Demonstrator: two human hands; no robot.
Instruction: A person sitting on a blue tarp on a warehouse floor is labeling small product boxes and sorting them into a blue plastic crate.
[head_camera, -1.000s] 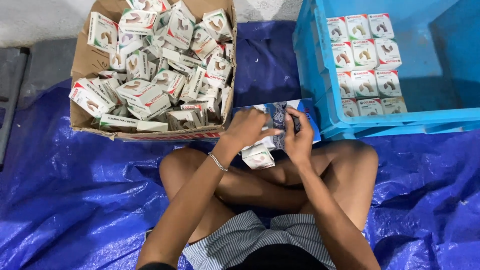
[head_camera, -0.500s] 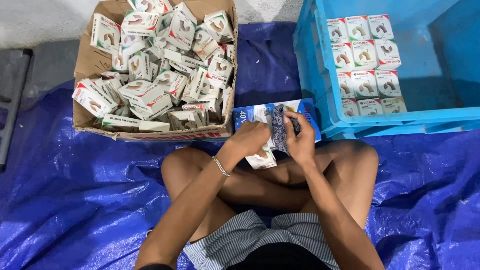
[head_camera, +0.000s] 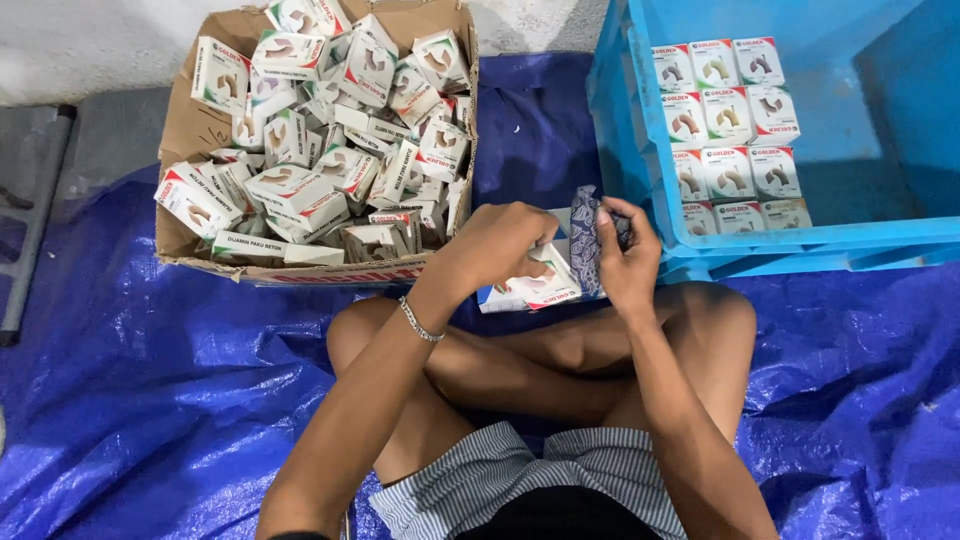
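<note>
Small white carton (head_camera: 528, 285) sits at picture centre, over the person's crossed legs, clasped from above by the left hand (head_camera: 495, 245); fingers closed round its top, a bracelet (head_camera: 420, 322) on that wrist. The right hand (head_camera: 622, 262), just at 3 o'clock of the carton, pinches a dark patterned packet (head_camera: 586, 240) upright, touching the carton's right end.

Step, by judgement: filling or closing one carton, packet at the mouth. Whether the flap is open cannot be told, as the hands cover it. The next move likely calls for a steady left hold and a short, straight push from the right.

Edges and room:
- cardboard box (head_camera: 190, 135) at 10 o'clock, heaped with loose cartons (head_camera: 330, 120) lying every way; its near wall is close to the left knuckles.
- blue crate (head_camera: 640, 130) at 2 o'clock, with packed cartons (head_camera: 730, 135) in neat upright rows against its left wall; its front rim is just beside the right hand.
- bare crate floor lies right of the rows.
- between box and crate, a strip of blue tarp (head_camera: 530, 120) at 12 o'clock.
- tarp spreads wide at 8 and 4 o'clock.
</note>
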